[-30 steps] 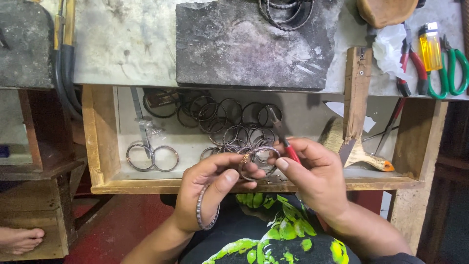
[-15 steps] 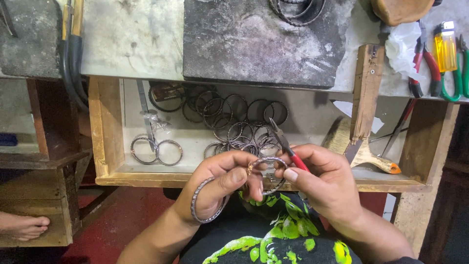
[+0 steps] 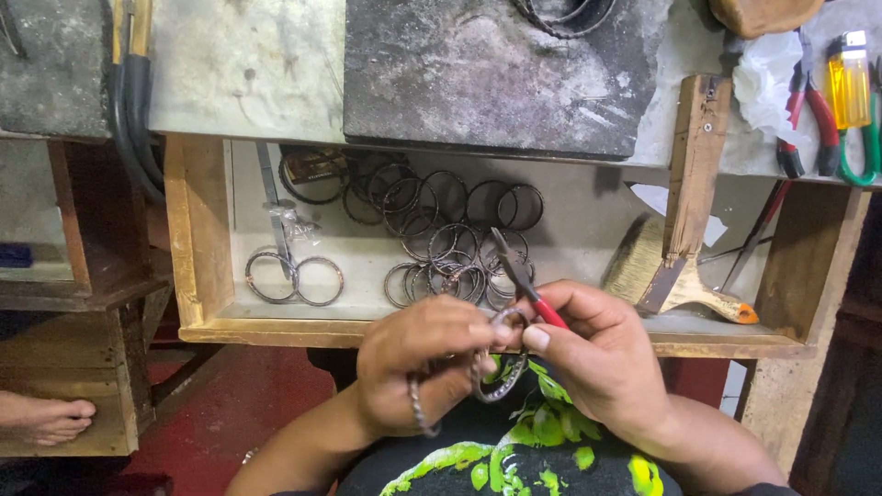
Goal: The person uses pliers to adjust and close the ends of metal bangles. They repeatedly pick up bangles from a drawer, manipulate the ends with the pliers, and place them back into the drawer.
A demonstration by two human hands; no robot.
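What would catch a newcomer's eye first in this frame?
Low in the middle, the left hand and right hand meet over a metal bangle, the right also holding red-handled pliers. Just above them, an open wooden drawer holds a scattered pile of bangles and a brush to the right.

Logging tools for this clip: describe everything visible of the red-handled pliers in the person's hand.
The red-handled pliers are slim, with dark metal jaws tapering to a point and red-coated handles, mostly hidden in the right hand. They tilt up and to the left over the open wooden drawer, jaws above the metal bangle that both hands grip.
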